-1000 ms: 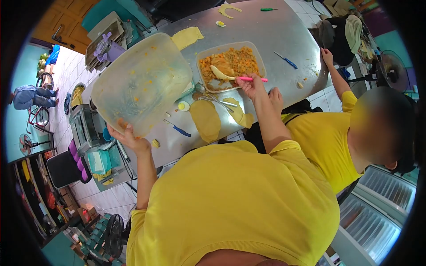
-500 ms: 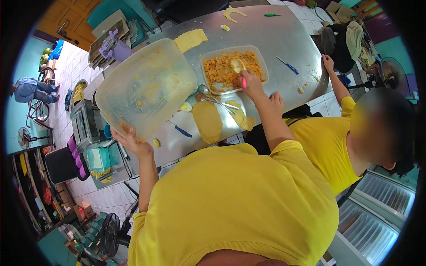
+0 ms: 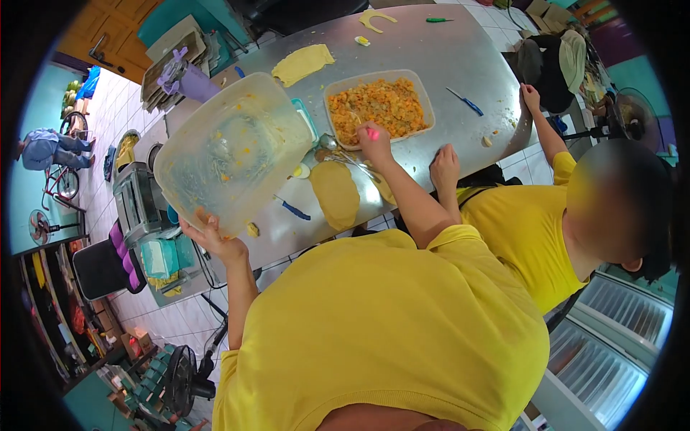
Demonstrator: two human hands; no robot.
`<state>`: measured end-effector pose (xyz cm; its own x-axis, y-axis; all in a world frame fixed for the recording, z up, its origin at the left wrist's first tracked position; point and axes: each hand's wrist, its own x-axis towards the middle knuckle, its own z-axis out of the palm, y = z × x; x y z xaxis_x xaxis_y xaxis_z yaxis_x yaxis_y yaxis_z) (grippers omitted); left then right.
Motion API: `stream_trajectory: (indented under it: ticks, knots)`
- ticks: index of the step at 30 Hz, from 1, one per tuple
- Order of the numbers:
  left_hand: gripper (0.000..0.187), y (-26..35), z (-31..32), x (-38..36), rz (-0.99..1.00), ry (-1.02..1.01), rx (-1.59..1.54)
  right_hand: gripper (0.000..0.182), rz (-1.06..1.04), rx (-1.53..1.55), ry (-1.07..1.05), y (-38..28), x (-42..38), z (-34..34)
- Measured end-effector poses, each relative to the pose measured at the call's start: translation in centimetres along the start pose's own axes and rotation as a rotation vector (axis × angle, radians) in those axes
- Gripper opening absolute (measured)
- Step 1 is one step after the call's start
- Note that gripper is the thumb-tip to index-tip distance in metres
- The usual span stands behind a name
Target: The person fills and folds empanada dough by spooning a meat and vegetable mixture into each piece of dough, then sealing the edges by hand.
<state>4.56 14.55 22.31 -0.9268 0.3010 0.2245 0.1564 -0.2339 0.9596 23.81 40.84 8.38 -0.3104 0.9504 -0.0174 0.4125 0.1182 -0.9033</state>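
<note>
My left hand grips the near rim of a large, cloudy plastic tub, held tilted with orange food bits stuck to its inside. My right hand is closed around the pink handle of a spoon at the near left corner of a smaller plastic container. Orange chopped filling covers most of that container. The spoon's bowl is mostly hidden in the filling. A flat oval of dough lies just below; another piece of dough is partly behind my right forearm.
A blue-handled knife lies near the tub, another blue-handled tool to the right. A dough sheet and a piece of egg lie farther back on the metal table. A co-worker in yellow sits at my right, hands on the table.
My right hand has moved left with the spoon, from the container's near middle to its near left corner. The tub has shifted slightly left, and a teal container shows behind it.
</note>
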Motion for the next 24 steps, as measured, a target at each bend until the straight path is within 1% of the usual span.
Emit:
stream_trajectory:
  ticks: [1,3,4,6,7,8,10,11,13,14,16,17,19,20,22,23,24]
  knots:
    - [0.061,-0.1,-0.1,0.1,0.022,-0.018,0.011,0.008,0.000,0.000,0.003,0.3,0.5,-0.1]
    - [0.060,-0.2,-0.3,0.2,0.047,-0.032,0.024,0.008,0.441,0.724,0.060,0.8,1.8,-0.5]
    - [0.061,0.1,0.0,0.1,0.025,-0.025,0.038,0.008,0.439,0.723,0.059,0.8,2.1,-0.9]
    - [0.063,0.2,0.2,-0.1,0.001,-0.017,0.048,0.012,0.634,1.054,0.100,1.0,2.6,-2.0]
    - [0.063,0.1,0.2,0.0,-0.004,-0.024,0.033,0.016,0.671,1.140,0.066,1.1,2.7,-2.3]
    - [0.064,0.0,0.2,0.1,-0.008,-0.031,0.016,0.016,0.665,1.138,0.063,1.2,2.8,-2.6]
    - [0.064,0.1,0.4,0.3,-0.006,-0.024,0.015,0.015,0.732,1.336,0.182,1.1,2.6,-3.1]
    - [0.064,0.2,0.7,0.3,-0.010,-0.020,0.017,0.015,0.728,1.334,0.182,1.7,2.9,-3.4]
    - [0.064,0.9,1.6,0.2,-0.022,-0.020,0.006,0.016,0.785,1.675,0.391,2.6,3.2,-4.2]
    - [0.064,1.1,2.0,0.2,-0.032,-0.021,-0.001,0.016,0.781,1.673,0.391,2.6,3.1,-4.6]
    - [0.064,0.7,1.9,0.5,-0.018,-0.036,0.008,0.017,0.793,1.708,0.500,2.0,2.7,-5.4]
    - [0.065,0.6,1.9,0.7,-0.004,-0.050,0.019,0.017,0.792,1.709,0.499,1.6,2.4,-5.8]
    - [0.065,0.7,2.0,0.7,-0.001,-0.061,0.013,0.017,0.674,1.600,0.412,0.8,2.0,-6.9]
    - [0.066,0.7,2.1,0.7,0.001,-0.073,0.006,0.017,0.675,1.596,0.407,-0.1,2.0,-7.7]
    - [0.066,0.7,2.0,0.7,-0.012,-0.056,0.001,0.017,0.358,1.179,0.339,-1.5,1.9,-9.3]
    - [0.066,0.7,2.0,0.7,-0.023,-0.047,-0.006,0.016,0.300,0.990,0.333,-1.4,2.2,-9.4]
    - [0.066,0.7,2.0,0.7,-0.028,-0.047,-0.007,0.016,0.302,0.985,0.334,-0.4,2.3,-9.6]
